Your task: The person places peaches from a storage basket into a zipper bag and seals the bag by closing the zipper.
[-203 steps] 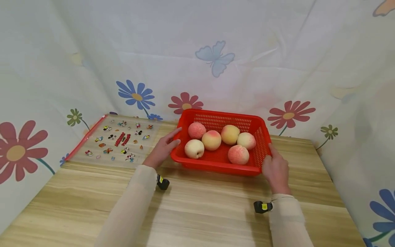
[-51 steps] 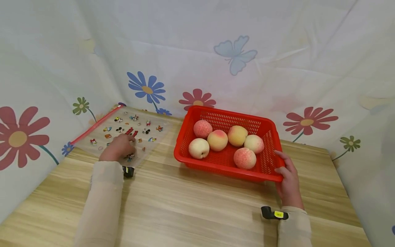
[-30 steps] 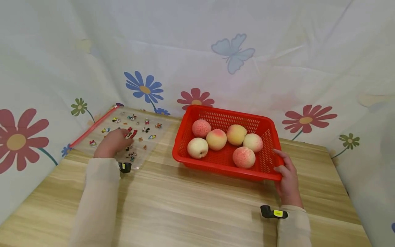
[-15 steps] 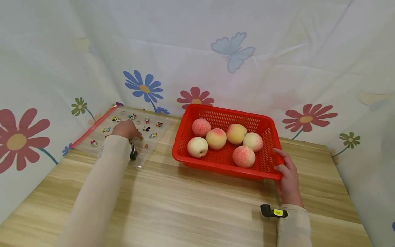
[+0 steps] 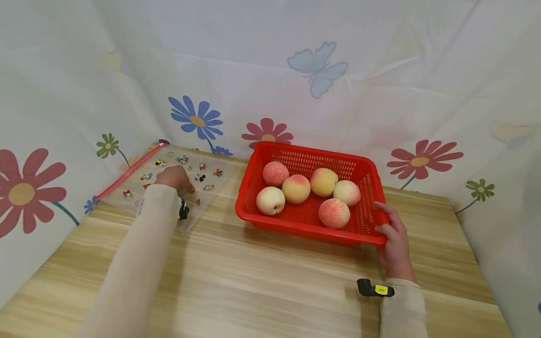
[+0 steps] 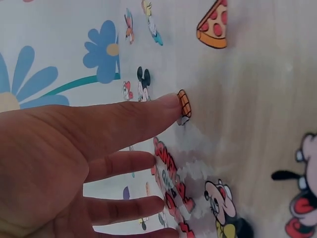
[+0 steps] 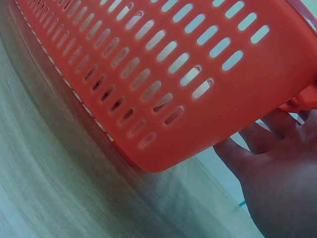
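Note:
My left hand rests on a clear zip bag printed with small cartoon figures, lying flat at the left of the table. The left wrist view shows its thumb and fingers extended, fingertips at the plastic; the thumb tip meets a small orange print. At the right end of a red plastic basket, my right hand grips the rim, thumb and a finger over the edge. Several peaches, pink, yellow and pale, lie in the basket. Slotted basket wall fills most of the right wrist view.
A light wooden table carries everything. Behind and at both sides hangs a white cloth printed with flowers and a blue butterfly. The bag's red zip strip lies along its left edge, close to the cloth.
My left hand has left the basket's left end for the bag, then shifted slightly right and away across it. My right hand keeps its grip on the basket; the peaches lie as before.

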`<action>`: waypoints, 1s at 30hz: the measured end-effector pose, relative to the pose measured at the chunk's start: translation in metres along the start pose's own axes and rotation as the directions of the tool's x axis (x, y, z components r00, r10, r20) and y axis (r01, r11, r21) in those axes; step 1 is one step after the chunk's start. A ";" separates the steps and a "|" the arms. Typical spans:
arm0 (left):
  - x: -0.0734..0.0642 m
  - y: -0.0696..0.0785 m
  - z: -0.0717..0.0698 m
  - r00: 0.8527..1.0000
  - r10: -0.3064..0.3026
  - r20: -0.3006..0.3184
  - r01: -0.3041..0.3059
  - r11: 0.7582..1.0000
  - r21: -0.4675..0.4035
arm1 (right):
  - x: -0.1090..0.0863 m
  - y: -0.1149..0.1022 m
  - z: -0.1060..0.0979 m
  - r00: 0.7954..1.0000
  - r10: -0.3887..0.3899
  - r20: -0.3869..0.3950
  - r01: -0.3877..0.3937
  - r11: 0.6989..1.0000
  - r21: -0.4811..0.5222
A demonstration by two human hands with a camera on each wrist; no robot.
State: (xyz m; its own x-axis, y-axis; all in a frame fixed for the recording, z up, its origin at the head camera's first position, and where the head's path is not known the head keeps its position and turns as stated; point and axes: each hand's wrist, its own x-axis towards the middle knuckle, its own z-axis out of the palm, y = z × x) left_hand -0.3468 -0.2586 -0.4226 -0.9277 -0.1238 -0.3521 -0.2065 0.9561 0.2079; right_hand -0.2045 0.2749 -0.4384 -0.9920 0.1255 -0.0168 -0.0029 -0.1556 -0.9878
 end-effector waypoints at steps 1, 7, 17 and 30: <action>0.000 0.000 0.000 1.000 0.001 0.001 -0.001 1.000 0.000 | 0.000 0.000 0.000 1.000 -0.001 0.000 0.001 1.000 -0.002; -0.004 -0.003 -0.003 0.998 0.058 0.016 -0.059 0.998 0.036 | -0.001 0.000 -0.001 1.000 -0.003 -0.005 0.002 1.000 -0.001; -0.010 -0.010 -0.006 0.992 0.102 0.080 -0.102 0.995 -0.005 | 0.000 0.001 -0.001 1.000 0.013 -0.018 -0.013 1.000 -0.008; -0.010 -0.019 -0.007 0.984 0.082 0.161 -0.087 0.996 0.020 | 0.000 0.001 0.002 1.000 0.010 -0.024 -0.010 1.000 -0.004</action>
State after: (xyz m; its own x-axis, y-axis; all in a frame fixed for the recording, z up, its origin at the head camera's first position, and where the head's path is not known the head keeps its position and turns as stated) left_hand -0.3357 -0.2775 -0.4166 -0.8794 -0.0003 -0.4761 -0.1191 0.9683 0.2194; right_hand -0.2044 0.2731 -0.4390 -0.9887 0.1469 -0.0305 0.0078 -0.1524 -0.9883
